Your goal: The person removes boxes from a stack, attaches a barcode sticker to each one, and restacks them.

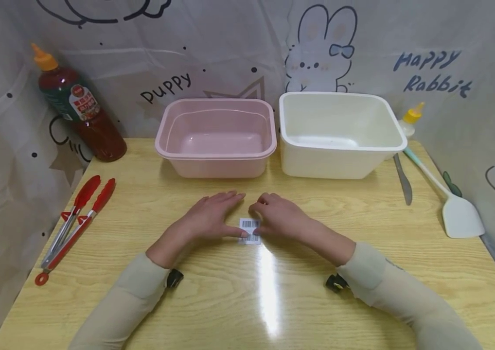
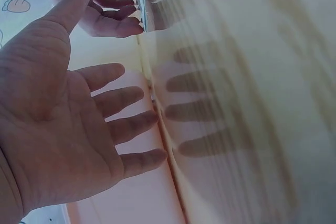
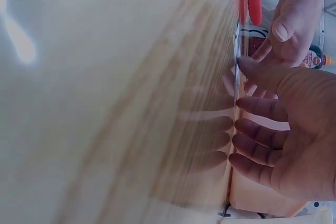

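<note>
White barcode label [image 1: 249, 230] is pressed flat on the desk [image 1: 247, 291] by both flat, extended-fingered hands, left hand [image 1: 212, 214] and right hand [image 1: 279, 215]; the basins at 12 o'clock hold nothing.

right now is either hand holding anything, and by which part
Nothing is gripped. The barcode label lies flat on the table; the left hand touches its left edge with the thumb, and the right hand touches its right edge.

A glossy wood-grain table [image 1: 361, 272] carries a paper barcode label [image 1: 249, 230], 2 smooth plastic tubs [image 1: 217, 138] and red-tipped metal tongs [image 1: 74, 221].
</note>
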`<act>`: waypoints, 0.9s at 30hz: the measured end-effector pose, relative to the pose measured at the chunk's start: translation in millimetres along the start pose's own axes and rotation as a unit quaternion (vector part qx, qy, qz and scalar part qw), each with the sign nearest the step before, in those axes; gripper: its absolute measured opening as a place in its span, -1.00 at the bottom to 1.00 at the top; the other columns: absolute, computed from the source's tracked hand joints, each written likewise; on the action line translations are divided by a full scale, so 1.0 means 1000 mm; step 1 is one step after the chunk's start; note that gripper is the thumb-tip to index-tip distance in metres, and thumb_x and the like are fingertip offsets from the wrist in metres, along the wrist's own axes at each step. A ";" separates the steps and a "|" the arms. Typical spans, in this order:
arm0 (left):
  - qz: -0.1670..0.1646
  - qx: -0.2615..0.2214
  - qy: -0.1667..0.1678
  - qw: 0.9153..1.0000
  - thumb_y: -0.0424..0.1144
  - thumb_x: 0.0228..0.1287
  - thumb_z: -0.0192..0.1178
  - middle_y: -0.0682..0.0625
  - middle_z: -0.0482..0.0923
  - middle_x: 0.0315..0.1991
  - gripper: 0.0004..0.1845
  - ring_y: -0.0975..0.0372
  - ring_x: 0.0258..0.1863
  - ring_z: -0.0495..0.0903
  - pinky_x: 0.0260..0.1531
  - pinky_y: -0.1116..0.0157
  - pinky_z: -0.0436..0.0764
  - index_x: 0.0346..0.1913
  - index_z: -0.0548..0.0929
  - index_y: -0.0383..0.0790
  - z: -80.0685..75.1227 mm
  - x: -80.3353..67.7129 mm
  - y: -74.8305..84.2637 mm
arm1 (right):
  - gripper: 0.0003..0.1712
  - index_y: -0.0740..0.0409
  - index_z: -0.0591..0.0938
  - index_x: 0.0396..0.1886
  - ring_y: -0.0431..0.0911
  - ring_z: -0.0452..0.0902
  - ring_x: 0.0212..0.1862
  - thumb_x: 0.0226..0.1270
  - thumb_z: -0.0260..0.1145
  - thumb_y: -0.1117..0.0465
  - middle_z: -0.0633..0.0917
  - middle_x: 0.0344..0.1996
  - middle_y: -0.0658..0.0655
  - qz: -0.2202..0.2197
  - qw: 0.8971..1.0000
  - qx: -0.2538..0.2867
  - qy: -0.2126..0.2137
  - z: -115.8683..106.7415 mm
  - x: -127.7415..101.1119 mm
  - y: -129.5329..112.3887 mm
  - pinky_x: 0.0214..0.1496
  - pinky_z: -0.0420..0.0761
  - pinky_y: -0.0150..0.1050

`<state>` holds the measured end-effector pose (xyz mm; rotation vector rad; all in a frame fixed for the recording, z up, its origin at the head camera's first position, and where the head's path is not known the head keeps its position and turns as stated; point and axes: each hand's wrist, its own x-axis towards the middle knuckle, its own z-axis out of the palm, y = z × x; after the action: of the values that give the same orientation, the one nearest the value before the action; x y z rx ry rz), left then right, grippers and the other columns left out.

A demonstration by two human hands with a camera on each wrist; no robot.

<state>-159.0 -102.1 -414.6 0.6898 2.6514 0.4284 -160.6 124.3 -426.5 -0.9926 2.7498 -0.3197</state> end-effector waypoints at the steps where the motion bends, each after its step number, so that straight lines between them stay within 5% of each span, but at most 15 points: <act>1: 0.000 -0.002 -0.002 1.000 0.46 0.10 0.30 -0.06 0.07 0.63 0.10 0.00 0.60 0.12 0.52 -0.20 0.13 0.62 0.14 0.05 0.000 0.000 0.000 | -0.40 0.03 0.65 0.19 0.02 0.58 0.10 0.19 0.53 -0.09 0.65 0.09 0.12 0.000 1.000 -0.005 0.002 0.000 0.000 0.000 0.13 0.64 -0.09; 9: 0.002 -0.006 -0.014 1.000 0.39 0.10 0.35 -0.13 0.07 0.62 0.09 -0.08 0.60 0.09 0.52 -0.19 0.13 0.60 0.18 -0.02 0.001 0.000 0.000 | -0.29 0.06 0.63 0.23 -0.02 0.57 -0.02 0.14 0.55 -0.15 0.64 0.06 0.13 -0.017 1.000 -0.007 0.000 0.000 -0.003 -0.005 -0.07 0.66 -0.16; 19: 0.013 -0.008 -0.001 1.000 0.30 0.22 0.32 -0.12 0.18 0.58 -0.02 -0.03 0.57 0.19 0.52 -0.05 0.23 0.58 0.23 -0.08 0.002 0.003 -0.003 | -0.68 0.00 0.73 0.00 -0.10 0.63 -0.17 0.30 0.47 0.04 0.71 -0.15 0.02 -0.032 0.999 -0.027 0.028 0.000 0.001 0.002 -0.20 0.67 -0.20; 27: 0.002 -0.089 0.052 0.995 0.23 0.28 0.31 -0.08 0.40 0.47 -0.12 0.03 0.46 0.39 0.42 -0.02 0.40 0.56 0.27 -0.02 -0.003 0.004 0.001 | -0.81 -0.01 0.78 -0.09 -0.16 0.68 -0.23 0.42 0.35 0.07 0.80 -0.25 -0.07 0.024 0.996 0.078 0.020 -0.017 0.006 0.020 -0.10 0.66 -0.15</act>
<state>-162.8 -99.8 -412.9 0.6327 2.6667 0.7103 -181.8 137.4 -416.0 -0.8874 2.7295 -0.5423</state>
